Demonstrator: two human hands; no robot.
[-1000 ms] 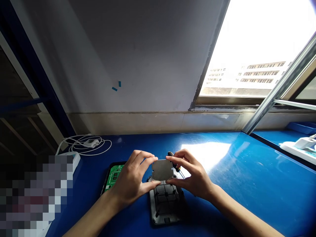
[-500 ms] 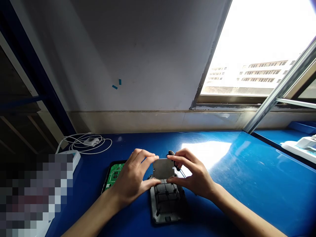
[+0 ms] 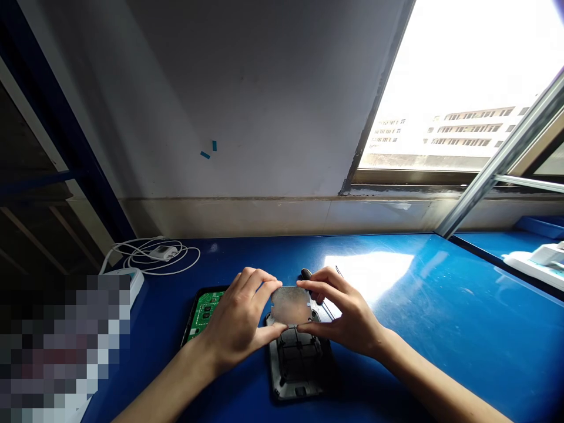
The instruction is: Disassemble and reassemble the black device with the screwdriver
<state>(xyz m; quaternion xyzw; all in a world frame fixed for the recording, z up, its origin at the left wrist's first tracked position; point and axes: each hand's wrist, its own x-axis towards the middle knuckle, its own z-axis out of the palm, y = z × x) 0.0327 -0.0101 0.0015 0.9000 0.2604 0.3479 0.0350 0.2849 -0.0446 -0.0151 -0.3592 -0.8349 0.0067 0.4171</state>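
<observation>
The left hand (image 3: 235,320) and right hand (image 3: 355,317) grip the plate (image 3: 291,304) by opposite sides, fingertips on far corners, thumbs near, apparently to keep its face uncovered above the case's (image 3: 299,358) far end.

The left hand (image 3: 235,317) partly hides the circuit board (image 3: 205,311).

Beyond the grip rises a plain grey wall (image 3: 264,106) — two blue tape scraps (image 3: 205,155) stuck on it, a pale tiled strip (image 3: 273,216) along its foot. Up and right of the grip, a bright window (image 3: 449,70) shows a pale building (image 3: 473,128) and throws a glaring patch onto the glossy blue tabletop (image 3: 440,305) — all around the grip.
</observation>
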